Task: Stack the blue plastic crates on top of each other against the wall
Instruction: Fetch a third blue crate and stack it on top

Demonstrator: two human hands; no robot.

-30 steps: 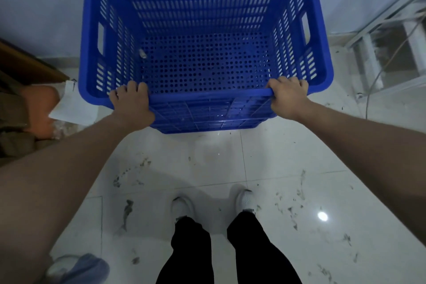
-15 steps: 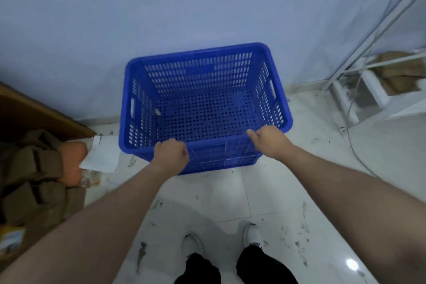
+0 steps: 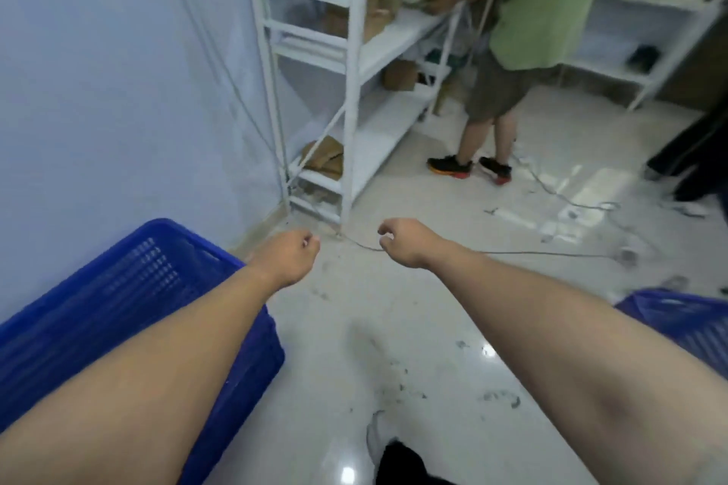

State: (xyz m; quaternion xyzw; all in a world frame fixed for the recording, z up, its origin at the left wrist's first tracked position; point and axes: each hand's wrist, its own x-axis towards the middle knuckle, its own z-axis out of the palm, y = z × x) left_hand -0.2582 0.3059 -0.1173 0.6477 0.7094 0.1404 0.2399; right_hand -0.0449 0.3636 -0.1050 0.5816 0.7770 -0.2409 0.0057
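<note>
A blue plastic crate stands on the floor against the pale wall at the lower left, partly covered by my left forearm. A second blue crate shows its corner at the right edge, behind my right arm. My left hand hangs in the air over the floor, fingers curled into a loose fist, holding nothing. My right hand is level with it, fingers curled and empty too. Both hands are clear of either crate.
A white metal shelf rack with cardboard boxes stands against the wall ahead. A person in a green shirt stands by it. Cables trail across the glossy tiled floor. Another person's dark trouser leg is at the right.
Both hands have let go of the crate's near rim and pulled back. My view has swung right, so the crate now sits at the lower left and the shelves come into sight.
</note>
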